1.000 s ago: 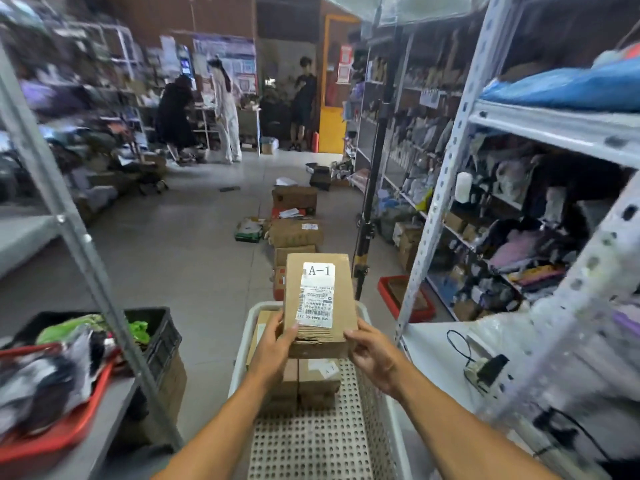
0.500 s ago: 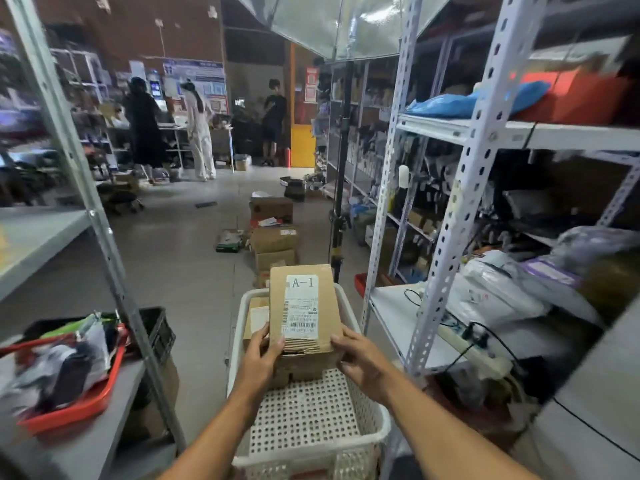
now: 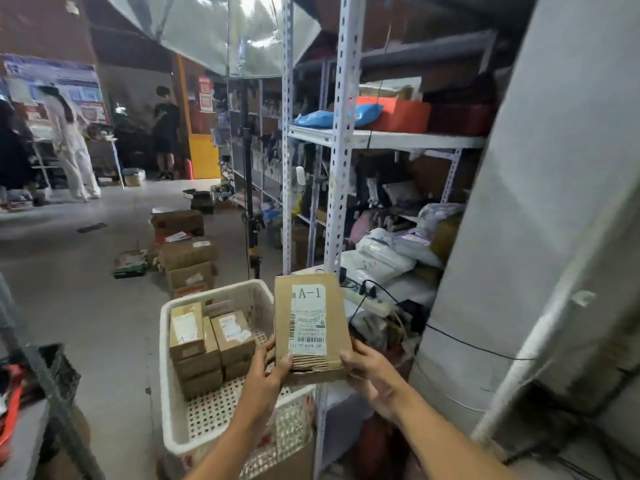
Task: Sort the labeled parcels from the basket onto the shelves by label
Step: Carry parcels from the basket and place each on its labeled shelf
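- Cardboard parcel [image 3: 310, 327] labelled "A-1" is held upright in the air, its white shipping label with barcode turned toward the camera; it is carried just right of the white basket [image 3: 166, 375] and in front of the white shelf upright [image 3: 341, 168].
- Its lower left corner is gripped by the left hand [image 3: 266, 370], with the thumb curled onto the front face and the fingers wrapped behind.
- Its lower right edge is gripped by the right hand [image 3: 370, 372], with the thumb laid against the parcel's side and the fingers curled underneath and behind.
- A torn, corrugated strip is seen along the parcel's bottom edge, between the two thumbs.
- Inside the basket, to the left of the held parcel, small cardboard boxes are stacked against the far wall; the tall one [image 3: 186, 330] is marked "A-2", and a second labelled box [image 3: 232, 332] is set just beside it.
- The basket's perforated floor is exposed on the side nearest the person.
- To the right of the held parcel, a white power strip [image 3: 369, 301] with black cables is laid on the lower shelf [image 3: 408, 284], with white plastic mailer bags [image 3: 381, 254] piled behind it.
- Higher on the same rack, a blue bag [image 3: 322, 117] and a red box [image 3: 398, 114] are kept on the upper shelf [image 3: 398, 138].
- Beyond the basket, brown cartons [image 3: 188, 261] are stacked on the concrete floor.
- Further back, people [image 3: 71, 147] are seen standing near a yellow door [image 3: 204, 157], blurred.
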